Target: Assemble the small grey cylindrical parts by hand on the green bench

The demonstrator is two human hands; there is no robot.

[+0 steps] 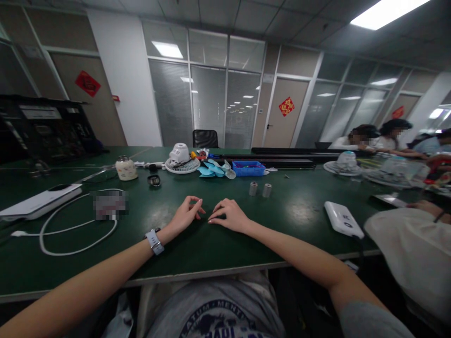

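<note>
Green is shown across the table [197,253], above whose near part both forearms are extended. The left hand [188,210] and the right hand [230,216] are held just beside each other, with a narrow gap left between the fingertips. Each grip is released, the fingers being loosely curled; whether the table is touched by them cannot be told. A watch with a pale strap [155,241] is worn on the left wrist.

Beyond the right hand, two metal cylinders are stood upright side by side, the left cylinder [253,188] set near the right cylinder [267,190]. Farther back, a blue basket [248,169] is placed beside light-blue fan blades [212,169], and next to these a white fan housing [179,155] is rested on a round grille [190,167]. Beyond the left hand, a small dark object [154,181] is seen, with a patterned jar [126,169] placed to its left. A looped white cable [75,254] is laid at the left, near a white device [42,202]. At the right, a white power bank [343,219] is placed near a co-worker's pale sleeve [412,253].
</note>
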